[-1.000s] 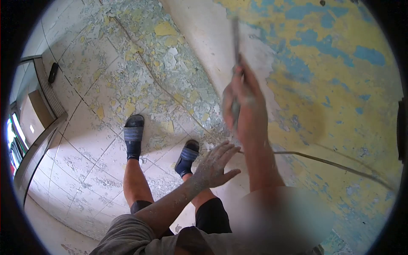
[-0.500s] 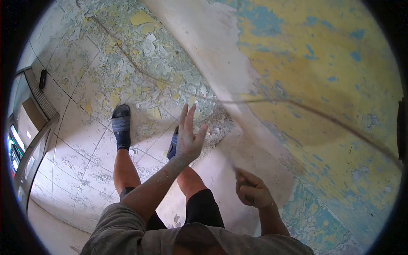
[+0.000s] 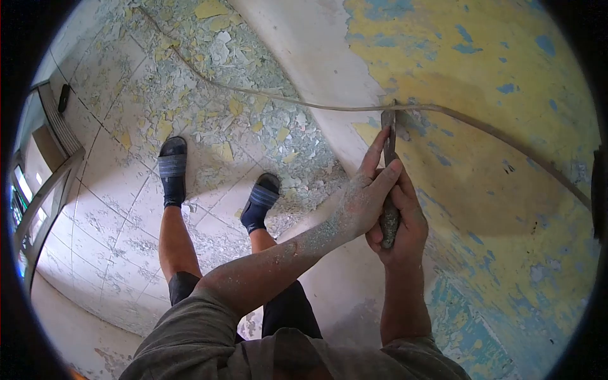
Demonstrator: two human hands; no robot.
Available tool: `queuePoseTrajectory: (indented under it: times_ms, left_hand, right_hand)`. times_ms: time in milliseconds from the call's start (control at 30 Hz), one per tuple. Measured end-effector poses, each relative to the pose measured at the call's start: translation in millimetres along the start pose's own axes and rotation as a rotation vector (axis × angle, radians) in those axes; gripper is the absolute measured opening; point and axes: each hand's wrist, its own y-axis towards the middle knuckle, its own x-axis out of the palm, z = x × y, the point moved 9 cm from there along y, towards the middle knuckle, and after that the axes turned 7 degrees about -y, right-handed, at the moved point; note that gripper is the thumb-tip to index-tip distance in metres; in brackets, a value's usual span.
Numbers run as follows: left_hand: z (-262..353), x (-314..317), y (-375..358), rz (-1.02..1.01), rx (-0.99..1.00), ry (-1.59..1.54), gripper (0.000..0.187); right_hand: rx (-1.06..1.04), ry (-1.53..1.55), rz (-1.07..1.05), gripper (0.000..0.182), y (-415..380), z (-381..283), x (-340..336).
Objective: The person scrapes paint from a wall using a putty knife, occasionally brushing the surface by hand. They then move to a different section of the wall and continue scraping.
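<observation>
A scraper with a worn, speckled handle (image 3: 389, 218) is wrapped in the fingers of my right hand (image 3: 408, 221). Its narrow metal blade (image 3: 389, 130) points up and meets the wall (image 3: 468, 171), which carries patchy yellow and blue paint. My left hand (image 3: 367, 196), dusty with flakes, presses on the tool from the left, index finger along the blade and thumb across it. Near the blade's tip a thin cable (image 3: 342, 108) crosses in front of the wall. Left of the blade lies a bare whitish strip of wall (image 3: 316, 57).
Paint flakes (image 3: 247, 107) litter the tiled floor (image 3: 120, 177) along the wall's foot. My feet, in socks and striped slippers (image 3: 173, 166), stand among them. A small black object (image 3: 64, 98) and a curved metal-framed item (image 3: 54, 212) are at the far left.
My left hand has moved right and closed onto the scraper. My right hand has risen with the scraper, whose blade now touches the painted wall. The view has shifted slightly.
</observation>
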Motion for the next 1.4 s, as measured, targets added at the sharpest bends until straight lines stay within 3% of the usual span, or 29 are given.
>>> queuePoseTrajectory:
  times_ms: [100, 133, 200, 267, 333, 400, 433, 500, 533, 567, 600, 633, 667, 700, 800, 867, 933, 967, 1000, 1067, 1100, 1133, 1200, 1233, 1267, 1300, 1333, 1367, 1400]
  left_hand:
    - [9.8, -1.6, -6.8, 0.104, -0.055, 0.071, 0.06]
    - [12.0, -1.8, -6.9, 0.099, 0.013, 0.196, 0.061]
    - [22.0, -3.0, -3.0, 0.091, 0.085, 0.321, 0.062]
    - [42.9, -9.6, 2.0, 0.095, 0.23, 0.327, 0.062]
    - [37.7, -21.9, 2.0, 0.09, 0.192, 0.26, 0.063]
    - [29.0, -21.1, -3.5, 0.081, 0.149, 0.203, 0.063]
    - [31.1, -14.4, -9.3, 0.079, 0.202, 0.21, 0.063]
    - [30.9, -10.1, -6.8, 0.078, 0.256, 0.223, 0.064]
    - [37.1, -9.2, -4.7, 0.096, 0.389, 0.305, 0.065]
    - [45.0, -7.6, -5.7, 0.116, 0.522, 0.383, 0.066]
    - [48.6, -12.4, 1.4, 0.118, 0.51, 0.375, 0.066]
    - [36.1, -36.5, 23.9, 0.208, 0.207, 0.103, 0.066]
    - [25.3, -51.1, 35.9, 0.284, -0.071, -0.156, 0.067]
    - [47.4, -46.9, 31.4, 0.196, 0.088, -0.077, 0.068]
    - [45.8, -32.5, 4.3, 0.138, 0.249, 0.159, 0.068]
    - [42.0, -24.0, 1.2, 0.135, 0.221, 0.312, 0.068]
    - [47.2, -12.6, 8.2, 0.141, 0.223, 0.334, 0.067]
    - [46.6, -12.8, 15.1, 0.17, 0.223, 0.033, 0.064]
    - [48.2, -16.5, 17.7, 0.169, 0.221, 0.025, 0.064]
    - [47.3, -24.9, 24.0, 0.11, 0.148, -0.256, 0.062]
    - [56.2, -22.6, 18.9, 0.115, 0.3, -0.163, 0.063]
    - [41.8, -21.9, 14.5, 0.124, 0.294, -0.165, 0.063]
    - [46.5, -14.2, 7.6, 0.172, 0.422, 0.549, 0.065]
    - [44.3, -16.7, 15.3, 0.138, 0.42, 0.572, 0.063]
    - [61.6, -19.7, 18.7, 0.139, 0.416, 0.563, 0.063]
    - [57.2, -34.3, 24.6, 0.165, 0.14, 0.172, 0.062]
    - [46.5, -39.2, 26.9, 0.181, -0.114, -0.205, 0.061]
    - [51.2, -41.8, 30.4, 0.118, 0.03, -0.276, 0.063]
    - [41.8, -43.4, 27.3, 0.12, 0.028, -0.274, 0.063]
  right_hand:
    - [0.048, -0.021, 0.037, 0.055, -7.0, -11.3, 9.8]
    - [0.052, -0.025, 0.036, 0.055, -9.7, -14.7, 18.0]
    - [0.047, -0.069, 0.233, 0.051, -13.7, -18.8, 16.9]
    - [0.088, -0.165, 0.176, 0.051, 5.9, -15.6, 25.4]
    - [0.132, -0.258, 0.117, 0.051, 11.4, -3.2, 26.1]
    - [-0.048, -0.354, 0.058, 0.048, 7.2, -10.3, 36.6]
    - [-0.056, -0.351, 0.054, 0.048, 3.5, -13.5, 42.8]
    - [0.093, 0.032, 0.496, 0.046, -13.5, -18.5, 35.4]
    - [0.093, 0.034, 0.496, 0.046, -6.3, -16.4, 31.7]
    - [0.046, -0.041, 0.333, 0.045, 15.8, -18.1, 34.0]
    - [0.008, -0.114, 0.178, 0.043, 32.9, -18.7, 34.6]
    - [0.148, -0.253, 0.112, 0.043, 52.0, -11.8, 24.6]
    - [0.127, -0.258, 0.1, 0.043, 55.8, -17.7, 31.1]
    - [0.123, -0.3, 0.091, 0.042, 57.5, -19.7, 40.0]
    - [0.103, -0.32, 0.155, 0.043, 24.3, -7.9, 41.9]
    - [-0.003, -0.097, 0.349, 0.044, -0.7, -17.8, 31.8]
    - [-0.004, -0.112, 0.346, 0.045, 10.0, -30.2, 30.3]
    - [0.032, -0.188, 0.236, 0.045, 28.4, -25.2, 24.2]
    - [0.058, -0.26, 0.12, 0.045, 43.5, -24.5, 28.0]
    - [0.11, -0.334, 0.147, 0.045, 46.4, -28.4, 33.4]
    - [0.107, -0.368, 0.137, 0.046, 37.6, -33.5, 39.9]
    - [0.116, -0.401, 0.133, 0.048, 24.7, -33.2, 43.4]
    - [0.04, -0.312, 0.158, 0.047, 18.5, -33.2, 47.6]
    - [0.02, -0.214, 0.158, 0.047, 27.5, -31.8, 49.1]
    - [0.008, -0.12, 0.165, 0.046, 34.2, -30.6, 47.7]
    - [0.105, -0.307, 0.022, 0.047, 48.0, -29.5, 48.1]
    - [0.096, -0.312, 0.018, 0.047, 50.2, -26.1, 48.6]
    - [0.089, -0.353, 0.066, 0.048, 55.7, -20.7, 47.7]
    - [0.099, -0.39, 0.125, 0.049, 55.6, -14.7, 43.3]
